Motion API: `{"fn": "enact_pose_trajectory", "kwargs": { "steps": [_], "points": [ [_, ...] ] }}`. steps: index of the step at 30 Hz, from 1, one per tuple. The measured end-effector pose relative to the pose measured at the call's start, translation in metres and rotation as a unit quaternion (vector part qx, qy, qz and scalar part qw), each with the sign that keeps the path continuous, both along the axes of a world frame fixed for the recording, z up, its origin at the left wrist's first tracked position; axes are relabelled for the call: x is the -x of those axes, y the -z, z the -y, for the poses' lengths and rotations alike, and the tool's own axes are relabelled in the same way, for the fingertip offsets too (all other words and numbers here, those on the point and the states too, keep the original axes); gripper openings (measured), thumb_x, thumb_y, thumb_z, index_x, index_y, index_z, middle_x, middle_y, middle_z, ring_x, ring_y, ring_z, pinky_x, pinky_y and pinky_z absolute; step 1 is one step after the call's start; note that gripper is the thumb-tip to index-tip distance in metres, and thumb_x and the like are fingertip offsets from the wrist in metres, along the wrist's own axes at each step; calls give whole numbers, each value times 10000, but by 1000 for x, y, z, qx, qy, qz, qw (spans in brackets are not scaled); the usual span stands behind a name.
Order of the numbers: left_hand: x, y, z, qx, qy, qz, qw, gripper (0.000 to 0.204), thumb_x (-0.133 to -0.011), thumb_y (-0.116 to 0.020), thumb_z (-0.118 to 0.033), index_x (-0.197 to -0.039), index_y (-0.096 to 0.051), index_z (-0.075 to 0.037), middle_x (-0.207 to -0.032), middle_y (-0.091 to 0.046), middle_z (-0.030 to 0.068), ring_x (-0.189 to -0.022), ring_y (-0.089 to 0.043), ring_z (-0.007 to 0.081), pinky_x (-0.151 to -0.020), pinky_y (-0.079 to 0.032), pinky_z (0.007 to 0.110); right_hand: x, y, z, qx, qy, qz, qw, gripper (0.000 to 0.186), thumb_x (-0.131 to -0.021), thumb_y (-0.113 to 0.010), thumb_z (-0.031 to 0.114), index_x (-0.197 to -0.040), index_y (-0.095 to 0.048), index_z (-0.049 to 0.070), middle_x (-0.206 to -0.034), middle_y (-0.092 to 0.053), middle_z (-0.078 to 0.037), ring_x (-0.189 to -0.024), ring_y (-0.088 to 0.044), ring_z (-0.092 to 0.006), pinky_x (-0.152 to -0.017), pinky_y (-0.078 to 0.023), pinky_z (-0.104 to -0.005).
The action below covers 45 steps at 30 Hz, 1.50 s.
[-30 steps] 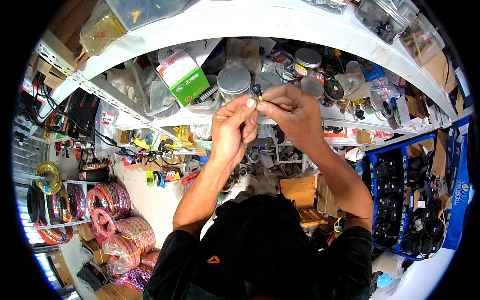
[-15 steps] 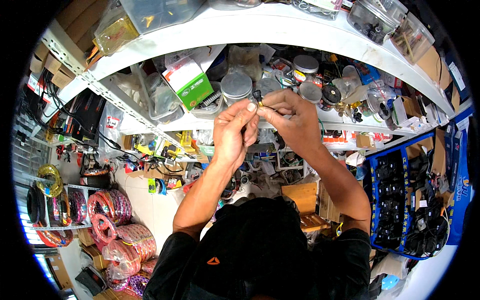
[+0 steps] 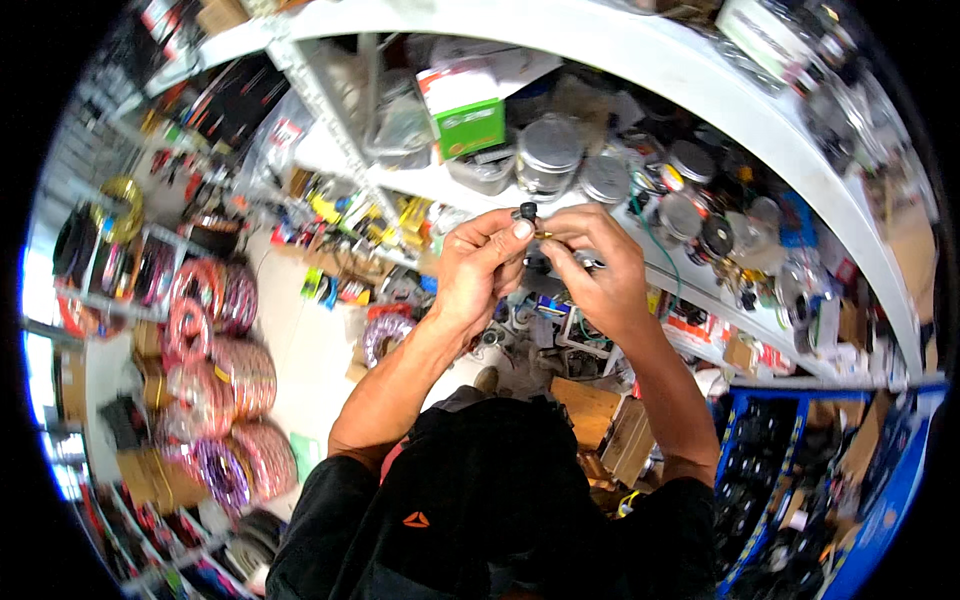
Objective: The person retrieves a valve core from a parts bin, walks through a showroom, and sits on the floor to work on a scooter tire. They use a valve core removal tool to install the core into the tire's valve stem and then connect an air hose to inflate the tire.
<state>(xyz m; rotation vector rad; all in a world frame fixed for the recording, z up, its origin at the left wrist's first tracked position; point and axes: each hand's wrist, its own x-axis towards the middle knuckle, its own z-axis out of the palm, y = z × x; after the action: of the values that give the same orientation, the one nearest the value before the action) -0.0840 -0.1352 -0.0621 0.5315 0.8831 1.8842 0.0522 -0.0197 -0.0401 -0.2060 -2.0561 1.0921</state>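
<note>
In front of the shelf I hold up a small part with a black knobbed top [image 3: 528, 211] and a brass-coloured end; its exact kind is too small to tell. My left hand [image 3: 478, 265] is closed on it, the thumb pressed against the curled fingers just below the black top. Close beside, my right hand [image 3: 608, 268] has its thumb and forefinger together at the brass-coloured end. Its other fingers are bent and partly smeared by motion. Beyond the hands, a lidded clear jar [image 3: 549, 152] and a green-and-white box [image 3: 470, 127] sit on the shelf.
The white shelf [image 3: 405, 182] is crowded with jars and loose parts, its upper board [image 3: 620, 45] curving above my hands. Wrapped, colourful tyre-like rings [image 3: 245, 375] are piled on the floor at left. A wooden piece [image 3: 585, 408] lies below; a blue-framed rack [image 3: 740, 425] stands at right.
The whole view has swung, so the box and jars now appear farther right and higher. Both hands sit slightly lower in the picture, the part still between them, its black top standing out more.
</note>
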Motion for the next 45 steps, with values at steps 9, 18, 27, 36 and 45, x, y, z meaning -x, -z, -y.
{"fn": "enact_pose_trajectory", "kwargs": {
  "steps": [9,18,27,36,45],
  "points": [
    [-15,85,188,247,-154,73,954,222,-1027,-675,-226,-877,-617,-74,-653,-457,-45,-484,-337,55,-442,-231,239,-34,160,43,367,-164,196,894,217,-947,-731,-9,-1157,-675,2,-1050,-720,-65,-878,-694,-137,-702,-581,-272],
    [-51,119,290,281,-299,138,901,204,-1025,-689,-242,-875,-653,-109,-657,-494,-61,-491,-363,49,-442,-242,242,45,152,114,275,-372,313,830,297,-942,-760,52,-1224,-677,8,-1069,-727,-49,-1001,-692,-124,-854,-552,-282],
    [47,129,368,191,-333,142,912,215,-1029,-699,-265,-936,-662,-73,-691,-542,-36,-496,-387,52,-461,-269,242,193,124,268,187,-474,320,799,465,-884,-798,36,-1322,-640,35,-1056,-704,-81,-950,-690,-135,-815,-564,-295],
    [228,151,580,14,-367,268,891,242,-1088,-568,-261,-1008,-609,-36,-723,-491,-10,-525,-387,70,-473,-291,239,398,144,514,177,-483,257,818,477,-853,-734,-83,-1306,-641,34,-930,-680,-32,-841,-659,-108,-767,-541,-267],
    [271,137,803,-69,-557,289,776,246,-1091,-557,-249,-1031,-636,-24,-739,-526,0,-509,-395,73,-459,-295,237,510,129,778,104,-645,238,718,479,-831,-738,-98,-1279,-653,51,-880,-682,-22,-752,-619,-87,-670,-512,-253]
  ]
}}
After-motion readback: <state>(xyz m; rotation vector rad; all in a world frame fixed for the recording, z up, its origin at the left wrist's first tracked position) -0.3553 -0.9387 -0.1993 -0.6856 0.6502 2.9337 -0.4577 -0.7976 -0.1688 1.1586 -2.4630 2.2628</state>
